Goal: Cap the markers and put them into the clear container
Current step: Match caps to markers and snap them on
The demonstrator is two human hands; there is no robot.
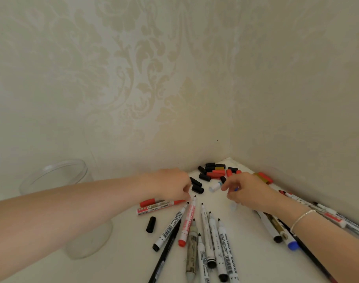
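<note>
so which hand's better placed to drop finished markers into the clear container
Left, most likely. The clear container stands on the left side, right beside the left forearm, while the right hand works across the table near the loose caps in the corner.

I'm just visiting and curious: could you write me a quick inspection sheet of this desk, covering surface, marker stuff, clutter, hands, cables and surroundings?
Surface: white tabletop set into a wall corner.
Job's things: uncapped markers fanned out at the front, more markers under the right forearm; loose black and red caps heaped in the corner; one black cap lying alone; clear container at the left, partly behind the left forearm.
Clutter: nothing seen.
Hands: left hand at the red markers, grip unclear; right hand curled round something blue, mostly hidden.
Cables: nothing seen.
Surroundings: patterned cream wallpaper; bracelet on right wrist.
</note>
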